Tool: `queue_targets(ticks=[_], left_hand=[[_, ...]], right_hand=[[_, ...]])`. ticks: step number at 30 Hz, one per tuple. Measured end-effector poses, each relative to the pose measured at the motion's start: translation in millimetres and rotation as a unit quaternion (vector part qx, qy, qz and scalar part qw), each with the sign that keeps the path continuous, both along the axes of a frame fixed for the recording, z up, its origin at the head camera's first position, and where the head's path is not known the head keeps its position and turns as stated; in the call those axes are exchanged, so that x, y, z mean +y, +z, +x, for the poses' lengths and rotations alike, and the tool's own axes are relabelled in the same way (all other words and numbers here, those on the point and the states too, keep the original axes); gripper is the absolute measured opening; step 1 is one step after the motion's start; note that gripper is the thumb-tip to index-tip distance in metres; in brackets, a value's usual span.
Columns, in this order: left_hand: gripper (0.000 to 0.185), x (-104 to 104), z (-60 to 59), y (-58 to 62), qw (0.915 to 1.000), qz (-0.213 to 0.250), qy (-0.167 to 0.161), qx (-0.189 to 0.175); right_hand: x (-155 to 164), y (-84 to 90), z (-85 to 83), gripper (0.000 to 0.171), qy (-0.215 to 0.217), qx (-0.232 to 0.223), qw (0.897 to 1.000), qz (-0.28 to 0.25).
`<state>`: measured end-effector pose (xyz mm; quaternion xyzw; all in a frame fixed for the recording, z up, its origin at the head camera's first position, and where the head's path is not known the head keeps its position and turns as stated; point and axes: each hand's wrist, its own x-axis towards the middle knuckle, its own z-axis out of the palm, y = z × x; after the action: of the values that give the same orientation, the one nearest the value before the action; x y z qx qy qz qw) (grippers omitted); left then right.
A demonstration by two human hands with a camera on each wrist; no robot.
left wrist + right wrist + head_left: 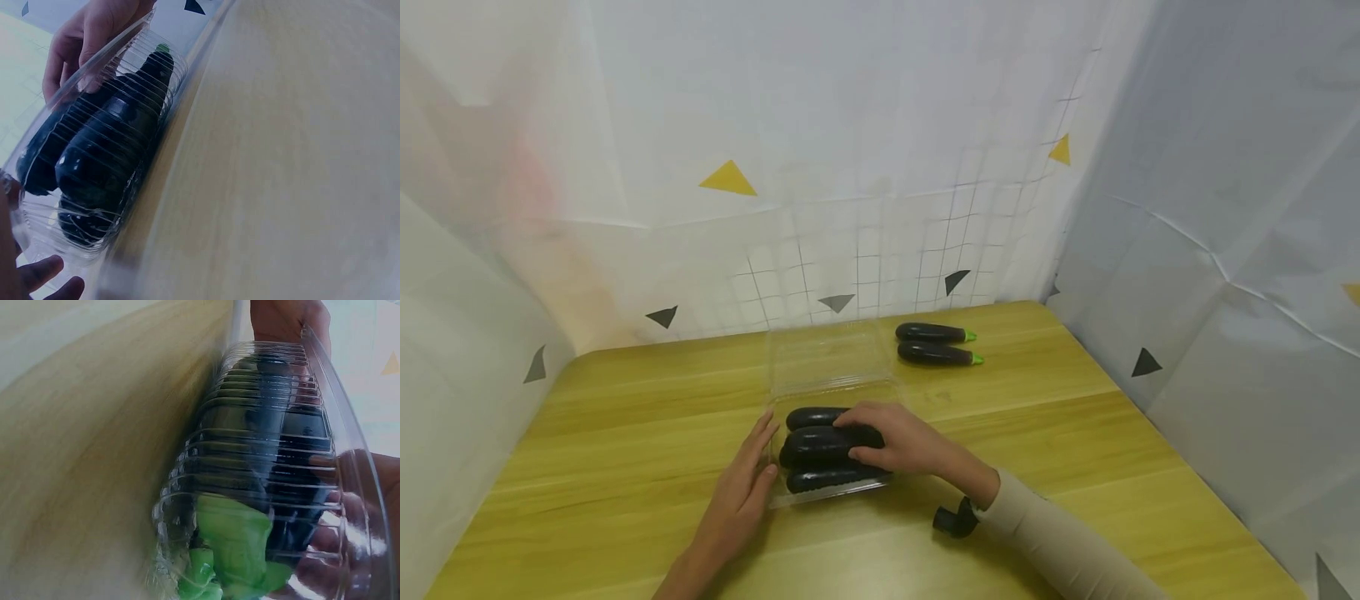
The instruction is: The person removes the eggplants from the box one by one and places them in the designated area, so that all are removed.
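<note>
A clear plastic clamshell container (827, 495) holds several dark eggplants, with its lid (827, 358) folded back. My right hand (898, 437) grips the upper eggplant (816, 447) near its right end, thumb in front and fingers behind. Beneath and beside it lie a back eggplant (811, 418) and a front eggplant (827, 478). Against the container's left side rests my left hand (741, 492), its fingers fairly straight along the wall. Green stem caps (234, 531) show through the ribbed plastic in the right wrist view.
Two more eggplants lie side by side behind and to the right of the container, a rear eggplant (928, 332) and a nearer eggplant (935, 353). A black device (955, 518) sits at the right wrist. White sheeting (865, 125) borders the wooden table (625, 467).
</note>
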<state>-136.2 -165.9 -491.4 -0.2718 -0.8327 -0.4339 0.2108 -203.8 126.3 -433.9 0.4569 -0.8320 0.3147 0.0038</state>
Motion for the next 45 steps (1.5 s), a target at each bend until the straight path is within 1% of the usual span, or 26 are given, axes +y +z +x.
queue_targets(ticks=[12, 17, 24, 32, 36, 45], left_hand=[[0.057, 0, 0.3, -1.1, 0.9999, -0.013, 0.004, -0.003], [0.059, 0, 0.4, -0.2, 0.9999, -0.013, 0.006, -0.005], [0.061, 0, -0.5, 0.2, 0.9999, -0.011, 0.005, -0.001], [0.058, 0, -0.8, -0.4, 0.9999, -0.009, 0.001, 0.008], [0.054, 0, 0.1, -1.0, 0.9999, -0.008, 0.004, 0.006], [0.053, 1, 0.8, 0.1, 0.9999, -0.009, 0.007, 0.009]], right_hand=[[1, 3.0, 1.1, 0.039, -0.001, 0.001, 1.000, -0.006], [2, 4.5, 0.4, 0.039, 0.001, 0.004, 1.000, -0.017], [4, 6.9, -0.9, 0.038, -0.002, 0.013, 1.000, -0.019], [8, 13.3, -1.3, 0.039, -0.005, 0.030, 0.999, -0.026], [10, 15.0, -2.6, 0.039, -0.009, 0.039, 0.999, -0.031], [12, 21.9, -1.0, 0.039, -0.022, 0.034, 0.999, -0.031]])
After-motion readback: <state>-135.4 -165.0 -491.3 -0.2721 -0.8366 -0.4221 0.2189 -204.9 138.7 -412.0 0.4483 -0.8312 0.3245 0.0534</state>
